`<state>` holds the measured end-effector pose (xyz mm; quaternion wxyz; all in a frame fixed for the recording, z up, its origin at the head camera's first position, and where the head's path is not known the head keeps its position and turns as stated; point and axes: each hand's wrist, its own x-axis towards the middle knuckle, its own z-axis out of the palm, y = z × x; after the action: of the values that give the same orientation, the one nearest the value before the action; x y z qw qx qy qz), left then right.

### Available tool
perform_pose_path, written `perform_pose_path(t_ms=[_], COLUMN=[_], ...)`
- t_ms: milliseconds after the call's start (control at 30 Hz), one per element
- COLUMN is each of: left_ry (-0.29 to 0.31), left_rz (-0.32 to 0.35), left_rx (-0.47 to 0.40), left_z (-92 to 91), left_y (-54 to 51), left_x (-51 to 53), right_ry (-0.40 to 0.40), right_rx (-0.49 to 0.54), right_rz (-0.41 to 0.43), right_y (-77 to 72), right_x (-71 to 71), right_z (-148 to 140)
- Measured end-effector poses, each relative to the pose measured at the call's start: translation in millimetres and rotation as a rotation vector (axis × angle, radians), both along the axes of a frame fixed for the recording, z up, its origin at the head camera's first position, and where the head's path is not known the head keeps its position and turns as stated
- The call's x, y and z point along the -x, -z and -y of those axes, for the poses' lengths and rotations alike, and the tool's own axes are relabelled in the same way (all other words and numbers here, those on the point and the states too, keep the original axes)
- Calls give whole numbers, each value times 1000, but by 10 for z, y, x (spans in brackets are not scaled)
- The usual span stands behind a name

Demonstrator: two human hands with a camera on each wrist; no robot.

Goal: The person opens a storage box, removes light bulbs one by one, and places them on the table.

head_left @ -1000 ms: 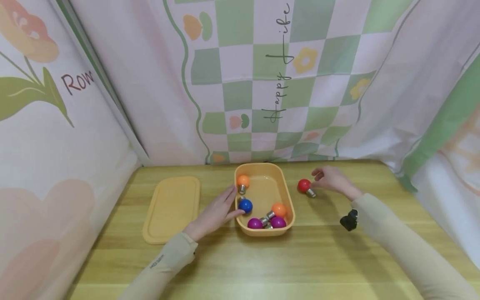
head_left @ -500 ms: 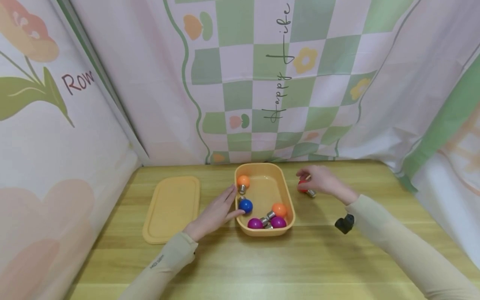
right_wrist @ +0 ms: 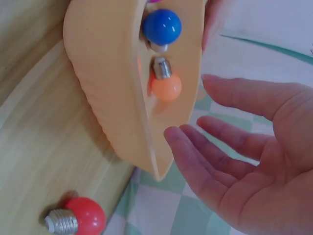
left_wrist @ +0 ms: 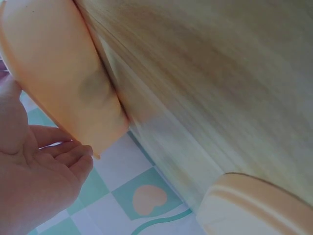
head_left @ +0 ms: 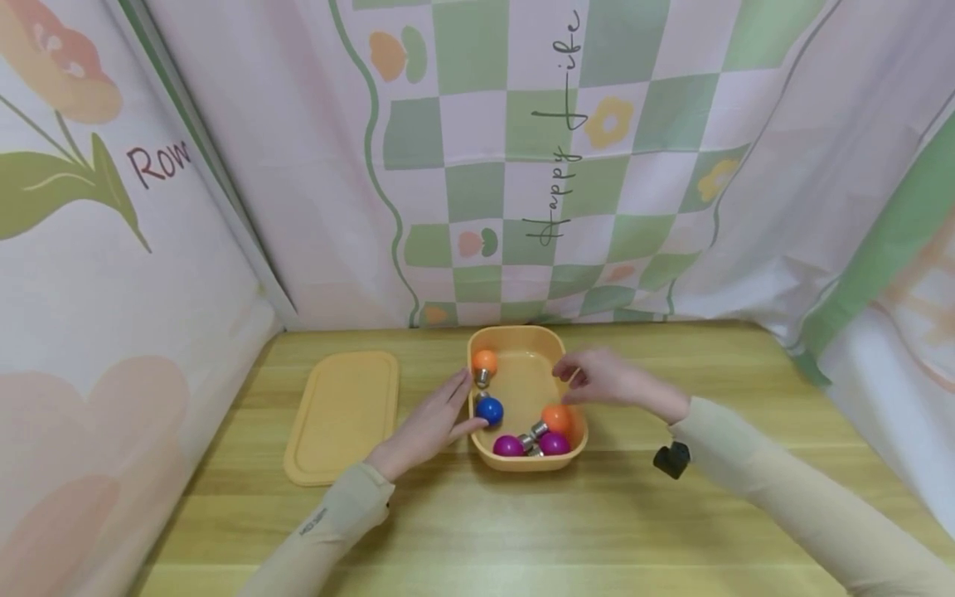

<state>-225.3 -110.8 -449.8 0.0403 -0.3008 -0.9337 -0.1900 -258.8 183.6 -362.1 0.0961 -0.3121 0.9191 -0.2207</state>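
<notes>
A yellow plastic box holds several coloured light bulbs. My left hand grips its left wall, thumb over the rim beside the blue bulb and fingers along the outside. Over the box's right rim hovers my right hand, fingers loosely bent and holding nothing. The right wrist view shows a red bulb lying on the table outside the box; in the head view the right hand hides it. Inside the box are orange bulbs and purple bulbs, some at the near end.
A flat yellow lid lies on the wooden table left of the box. Behind the table hangs a checked curtain. A black wrist device hangs at my right cuff.
My right hand has moved left from beside the red bulb, across it, to the box's right rim, still holding nothing. The left hand keeps its place on the box.
</notes>
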Motion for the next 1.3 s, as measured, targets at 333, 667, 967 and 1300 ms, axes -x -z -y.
perform_pose_path(t_ms=[333,667,967,1300], left_ry=[-10,-15,-17,-6], left_rz=[-1,18,34,-8], left_rx=[9,5,16,23], left_z=[-1,-2,0,3], left_y=[25,28,23,22], left_x=[-11,3,12,18], right_ry=[-64,-164,-173,-187], right_rx=[-76,-194,-350,-379], right_rz=[96,29,52,11], right_y=[148,221,292,338], right_x=[8,15,62,65], right_z=[204,289,356,387])
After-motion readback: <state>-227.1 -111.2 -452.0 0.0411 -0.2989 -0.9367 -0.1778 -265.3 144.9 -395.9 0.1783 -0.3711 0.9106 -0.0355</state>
